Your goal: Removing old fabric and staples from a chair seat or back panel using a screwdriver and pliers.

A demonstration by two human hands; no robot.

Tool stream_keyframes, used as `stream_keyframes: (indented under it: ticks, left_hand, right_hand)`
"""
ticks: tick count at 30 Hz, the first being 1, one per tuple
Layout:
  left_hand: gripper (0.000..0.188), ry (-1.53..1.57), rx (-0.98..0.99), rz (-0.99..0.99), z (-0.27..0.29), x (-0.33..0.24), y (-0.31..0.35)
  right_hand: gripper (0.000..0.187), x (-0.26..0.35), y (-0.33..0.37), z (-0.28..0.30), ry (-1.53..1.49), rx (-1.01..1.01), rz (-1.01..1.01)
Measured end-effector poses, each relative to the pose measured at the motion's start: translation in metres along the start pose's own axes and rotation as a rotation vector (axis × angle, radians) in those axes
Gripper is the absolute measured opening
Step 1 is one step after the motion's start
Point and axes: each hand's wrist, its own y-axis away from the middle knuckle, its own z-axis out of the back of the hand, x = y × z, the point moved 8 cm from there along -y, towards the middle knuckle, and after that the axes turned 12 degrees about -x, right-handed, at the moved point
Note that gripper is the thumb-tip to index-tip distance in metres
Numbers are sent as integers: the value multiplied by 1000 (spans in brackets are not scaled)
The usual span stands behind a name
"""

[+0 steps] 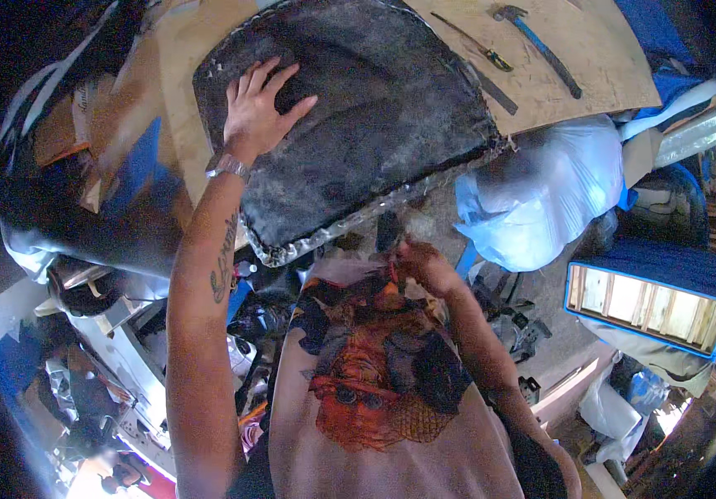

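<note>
A dark, worn padded panel (374, 116), rounded at the far side and ragged along its edges, lies on a wooden board (611, 83). My left hand (260, 112) rests palm down on its left part, fingers spread and holding nothing. A strip of shiny, crumpled trim (308, 241) runs along the panel's near edge. Just below that edge, close to my shirt, my right hand (426, 266) is curled. Its fingers are closed and blurred, and I cannot make out what they hold. A dark upright shape (388, 230) shows beside them.
At the board's far right lie a hammer (538, 50) with a blue handle, a screwdriver (497, 60) and a flat dark strip (493, 90). Bulging translucent plastic bags (549, 191) sit right of the panel. A blue-edged wooden frame (649, 303) stands lower right.
</note>
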Motion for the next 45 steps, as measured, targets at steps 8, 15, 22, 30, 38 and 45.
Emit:
stream_keyframes:
  ticks: [8, 15, 22, 30, 38, 45]
  left_hand:
    - [61, -15, 32, 31, -1, 4, 3]
    - [59, -19, 33, 30, -2, 4, 3]
    - [57, -25, -21, 3, 0, 2, 2]
    - [55, -33, 11, 31, -2, 4, 3]
    - [55, -25, -20, 15, 0, 3, 2]
    - [57, -16, -36, 18, 0, 6, 2]
  right_hand:
    - [42, 17, 4, -27, -416, 353, -380]
    - [43, 27, -3, -34, -559, 506, -494]
    - [32, 54, -16, -25, 205, 37, 143]
    - [25, 77, -25, -21, 387, 76, 598]
    - [37, 45, 0, -26, -305, 548, -477]
    - [43, 39, 1, -34, -456, 475, -513]
